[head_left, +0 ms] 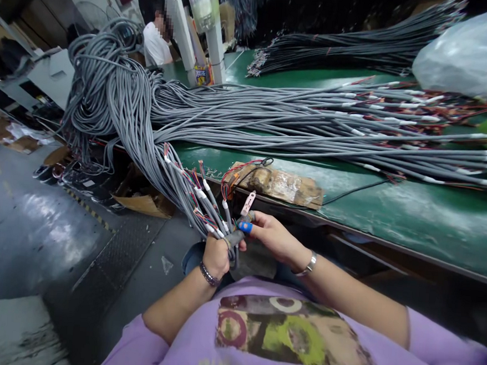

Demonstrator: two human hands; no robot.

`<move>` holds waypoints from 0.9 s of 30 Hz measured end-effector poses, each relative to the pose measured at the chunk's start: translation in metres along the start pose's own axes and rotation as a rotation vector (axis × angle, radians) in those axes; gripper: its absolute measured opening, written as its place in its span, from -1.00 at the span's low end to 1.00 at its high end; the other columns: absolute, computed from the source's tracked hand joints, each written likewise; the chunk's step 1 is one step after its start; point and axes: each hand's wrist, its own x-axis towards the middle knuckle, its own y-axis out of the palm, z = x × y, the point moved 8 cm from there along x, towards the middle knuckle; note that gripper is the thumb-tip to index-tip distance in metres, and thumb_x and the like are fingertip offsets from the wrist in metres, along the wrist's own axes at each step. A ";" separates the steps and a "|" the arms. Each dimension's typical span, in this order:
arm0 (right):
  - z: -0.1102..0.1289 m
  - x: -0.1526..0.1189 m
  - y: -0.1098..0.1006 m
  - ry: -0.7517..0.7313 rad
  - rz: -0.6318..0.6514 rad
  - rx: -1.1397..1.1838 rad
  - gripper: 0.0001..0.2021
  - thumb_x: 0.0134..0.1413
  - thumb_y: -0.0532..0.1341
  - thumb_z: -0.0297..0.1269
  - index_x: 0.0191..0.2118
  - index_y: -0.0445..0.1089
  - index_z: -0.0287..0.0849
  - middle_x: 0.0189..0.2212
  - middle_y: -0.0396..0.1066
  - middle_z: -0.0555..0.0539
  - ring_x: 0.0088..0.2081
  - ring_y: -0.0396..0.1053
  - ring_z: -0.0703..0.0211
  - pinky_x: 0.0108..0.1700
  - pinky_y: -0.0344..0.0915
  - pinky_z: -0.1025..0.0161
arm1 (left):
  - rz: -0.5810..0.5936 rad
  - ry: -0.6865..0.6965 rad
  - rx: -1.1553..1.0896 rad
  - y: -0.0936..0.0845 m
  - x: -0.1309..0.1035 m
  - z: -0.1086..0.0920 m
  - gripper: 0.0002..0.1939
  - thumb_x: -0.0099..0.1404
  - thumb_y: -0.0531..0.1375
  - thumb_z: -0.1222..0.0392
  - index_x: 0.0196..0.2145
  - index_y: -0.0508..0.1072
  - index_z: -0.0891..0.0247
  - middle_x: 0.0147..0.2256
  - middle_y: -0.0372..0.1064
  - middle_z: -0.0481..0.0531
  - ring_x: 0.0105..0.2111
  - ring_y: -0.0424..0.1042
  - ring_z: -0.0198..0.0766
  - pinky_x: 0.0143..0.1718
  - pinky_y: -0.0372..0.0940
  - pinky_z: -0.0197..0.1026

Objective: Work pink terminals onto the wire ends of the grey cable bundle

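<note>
Grey cables (138, 133) hang over the left end of the green bench, and their near ends, with white sleeves and thin coloured wires, come down to my hands. My left hand (217, 254) is wrapped round the lower part of this cable bunch. Against the same bunch, my right hand (271, 235) is closed, thumb and fingertips together at a cable end; a blue wrap covers one of its fingers. Just above the right fingertips is a small pale pink tag-like piece (248, 203). What exactly the right fingertips pinch is too small to tell.
A wooden block (285, 186) with wires lies at the edge of the green bench (391, 215). Behind it are more grey cables (273, 120), a dark cable bundle (340, 53) and a plastic bag (469, 56). A person (156, 43) in white is beyond the posts.
</note>
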 end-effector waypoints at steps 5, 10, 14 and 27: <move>-0.001 -0.001 -0.006 0.015 -0.047 -0.058 -0.70 -0.09 0.30 -0.06 -0.45 0.24 -0.16 -0.66 0.38 0.04 -0.54 0.31 0.25 -0.43 0.12 0.28 | -0.011 -0.007 -0.030 -0.002 0.000 0.002 -0.76 -0.07 0.30 0.12 -0.69 0.39 0.32 -0.73 0.26 -0.05 -0.67 0.30 -0.35 -0.56 0.26 -0.28; -0.007 -0.005 -0.019 0.050 -0.129 -0.107 -0.71 -0.20 0.35 -0.12 -0.46 0.29 -0.18 -0.56 0.40 0.02 -0.49 0.28 0.26 -0.42 0.12 0.29 | -0.079 0.002 -0.052 -0.007 0.001 -0.001 -0.68 -0.08 0.33 0.05 -0.70 0.35 0.30 -0.75 0.23 -0.07 -0.66 0.33 -0.34 -0.51 0.29 -0.26; -0.003 -0.003 -0.013 0.021 -0.115 -0.068 -0.73 -0.17 0.33 -0.14 -0.46 0.27 -0.18 -0.61 0.39 0.03 -0.51 0.30 0.26 -0.42 0.14 0.29 | -0.070 0.008 -0.047 -0.007 -0.001 -0.003 -0.70 -0.06 0.32 0.05 -0.69 0.36 0.30 -0.74 0.25 -0.07 -0.64 0.34 -0.32 -0.51 0.29 -0.25; 0.000 -0.003 -0.007 -0.055 -0.187 -0.173 -0.63 -0.12 0.28 0.05 -0.51 0.21 -0.16 -0.67 0.29 0.08 -0.57 0.19 0.30 -0.44 0.09 0.29 | -0.072 -0.009 -0.074 -0.013 -0.003 -0.002 -0.71 -0.09 0.32 0.06 -0.69 0.39 0.33 -0.74 0.25 -0.05 -0.67 0.30 -0.35 -0.53 0.28 -0.25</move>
